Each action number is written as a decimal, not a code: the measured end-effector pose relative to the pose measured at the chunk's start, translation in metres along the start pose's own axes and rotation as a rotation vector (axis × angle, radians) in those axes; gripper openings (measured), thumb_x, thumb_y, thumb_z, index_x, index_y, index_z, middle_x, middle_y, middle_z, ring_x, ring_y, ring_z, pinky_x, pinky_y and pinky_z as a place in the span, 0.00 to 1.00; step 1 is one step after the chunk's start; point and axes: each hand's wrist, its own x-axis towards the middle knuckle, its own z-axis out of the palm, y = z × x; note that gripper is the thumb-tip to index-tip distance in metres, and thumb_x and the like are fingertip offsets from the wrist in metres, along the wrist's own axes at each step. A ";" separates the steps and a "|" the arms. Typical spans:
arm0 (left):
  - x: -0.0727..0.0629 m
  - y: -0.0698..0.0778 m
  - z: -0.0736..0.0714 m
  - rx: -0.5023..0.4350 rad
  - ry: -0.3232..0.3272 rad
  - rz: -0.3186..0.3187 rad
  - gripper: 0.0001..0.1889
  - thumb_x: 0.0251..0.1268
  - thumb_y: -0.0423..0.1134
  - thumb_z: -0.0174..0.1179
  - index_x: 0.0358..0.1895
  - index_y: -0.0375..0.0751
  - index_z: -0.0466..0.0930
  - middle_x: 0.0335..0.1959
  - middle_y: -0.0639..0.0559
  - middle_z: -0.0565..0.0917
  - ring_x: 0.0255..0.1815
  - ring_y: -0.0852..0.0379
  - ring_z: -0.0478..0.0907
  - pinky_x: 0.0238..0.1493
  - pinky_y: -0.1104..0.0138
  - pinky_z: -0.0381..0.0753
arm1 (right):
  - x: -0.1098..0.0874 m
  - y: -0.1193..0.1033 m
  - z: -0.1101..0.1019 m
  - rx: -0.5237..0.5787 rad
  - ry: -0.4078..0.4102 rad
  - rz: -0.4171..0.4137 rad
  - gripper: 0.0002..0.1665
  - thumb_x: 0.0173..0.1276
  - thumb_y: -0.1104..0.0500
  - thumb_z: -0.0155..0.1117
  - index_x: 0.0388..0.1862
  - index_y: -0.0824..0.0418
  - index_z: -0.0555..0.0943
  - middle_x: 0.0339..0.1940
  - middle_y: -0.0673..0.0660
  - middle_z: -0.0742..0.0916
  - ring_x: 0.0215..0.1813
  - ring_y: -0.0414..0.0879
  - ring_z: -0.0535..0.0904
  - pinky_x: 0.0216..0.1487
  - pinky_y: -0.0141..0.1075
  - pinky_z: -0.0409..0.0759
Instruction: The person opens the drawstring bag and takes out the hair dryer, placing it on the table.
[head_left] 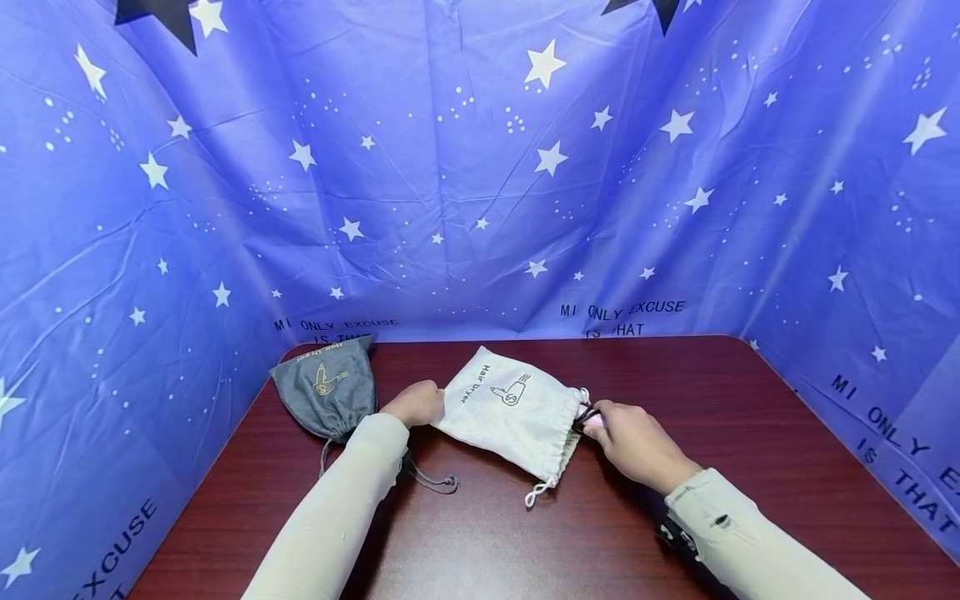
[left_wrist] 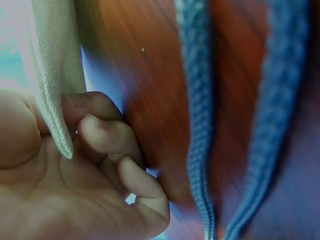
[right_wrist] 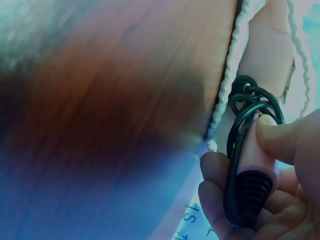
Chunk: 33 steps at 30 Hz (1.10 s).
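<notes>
A white drawstring bag (head_left: 510, 417) printed "Hair Dryer" lies at mid-table, its gathered mouth facing right. At its left corner my left hand (head_left: 414, 404) pinches the cloth; the left wrist view has the bag's corner (left_wrist: 55, 95) between thumb and fingers. My right hand (head_left: 637, 442) is at the mouth, gripping the pink handle of a hair dryer (right_wrist: 257, 155). Black cord (right_wrist: 245, 117) is looped along this handle, which ends in a black ribbed sleeve. The dryer's far part sits inside the bag, mostly hidden.
A dark grey bag (head_left: 330, 387) with a yellow dryer print lies beyond my left forearm. Its grey drawstring (head_left: 438, 482) trails below my left hand. White drawstring ends (head_left: 534, 496) hang from the white bag. Blue starred cloth (head_left: 480, 167) surrounds the dark red table (head_left: 465, 542).
</notes>
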 end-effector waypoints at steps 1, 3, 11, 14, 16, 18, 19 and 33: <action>0.000 0.000 0.000 0.002 0.001 0.001 0.19 0.83 0.40 0.40 0.27 0.43 0.70 0.30 0.45 0.74 0.33 0.50 0.72 0.45 0.60 0.74 | 0.000 0.001 0.000 -0.001 -0.002 0.002 0.11 0.72 0.54 0.70 0.39 0.60 0.80 0.25 0.49 0.80 0.28 0.45 0.76 0.33 0.47 0.76; 0.001 -0.001 0.000 0.002 0.001 -0.001 0.19 0.83 0.40 0.40 0.28 0.43 0.71 0.29 0.46 0.74 0.32 0.50 0.72 0.44 0.60 0.74 | -0.001 0.002 0.000 0.000 -0.004 0.001 0.11 0.72 0.54 0.70 0.40 0.61 0.80 0.26 0.49 0.80 0.28 0.45 0.76 0.33 0.47 0.77; 0.000 0.000 -0.001 0.019 0.014 0.004 0.19 0.83 0.40 0.40 0.31 0.40 0.75 0.30 0.46 0.75 0.32 0.50 0.73 0.44 0.60 0.74 | -0.003 0.007 -0.002 0.004 -0.002 -0.004 0.12 0.70 0.55 0.71 0.43 0.62 0.81 0.28 0.50 0.83 0.30 0.46 0.80 0.34 0.49 0.79; 0.000 0.001 -0.002 0.018 0.014 0.001 0.19 0.83 0.40 0.40 0.32 0.39 0.76 0.31 0.45 0.76 0.34 0.49 0.73 0.46 0.59 0.75 | -0.005 0.009 -0.003 0.008 -0.009 -0.001 0.13 0.70 0.55 0.71 0.44 0.62 0.82 0.29 0.50 0.84 0.31 0.46 0.81 0.35 0.49 0.80; 0.000 0.001 -0.002 0.012 0.010 -0.003 0.19 0.83 0.40 0.40 0.33 0.39 0.76 0.32 0.45 0.77 0.34 0.49 0.73 0.47 0.59 0.74 | -0.006 0.010 -0.005 0.014 -0.013 0.001 0.13 0.70 0.55 0.71 0.44 0.63 0.82 0.29 0.50 0.85 0.31 0.46 0.81 0.36 0.50 0.80; 0.000 0.001 -0.001 0.010 0.009 -0.005 0.19 0.83 0.40 0.40 0.33 0.39 0.76 0.32 0.45 0.77 0.34 0.49 0.74 0.47 0.59 0.74 | -0.007 0.011 -0.006 0.020 -0.017 0.005 0.13 0.70 0.55 0.71 0.45 0.63 0.83 0.30 0.50 0.85 0.31 0.46 0.81 0.36 0.50 0.80; 0.000 0.001 -0.001 0.010 0.008 -0.005 0.19 0.83 0.40 0.40 0.33 0.39 0.76 0.32 0.45 0.77 0.35 0.49 0.74 0.47 0.59 0.74 | -0.007 0.011 -0.007 0.021 -0.017 0.008 0.13 0.70 0.55 0.71 0.45 0.63 0.83 0.30 0.50 0.85 0.31 0.46 0.81 0.36 0.50 0.80; 0.001 -0.001 0.000 0.023 0.014 0.010 0.18 0.81 0.40 0.40 0.30 0.41 0.74 0.32 0.45 0.77 0.35 0.49 0.74 0.47 0.59 0.74 | -0.013 0.016 -0.010 0.041 -0.042 0.027 0.13 0.69 0.56 0.72 0.44 0.64 0.83 0.30 0.50 0.85 0.31 0.44 0.79 0.37 0.48 0.80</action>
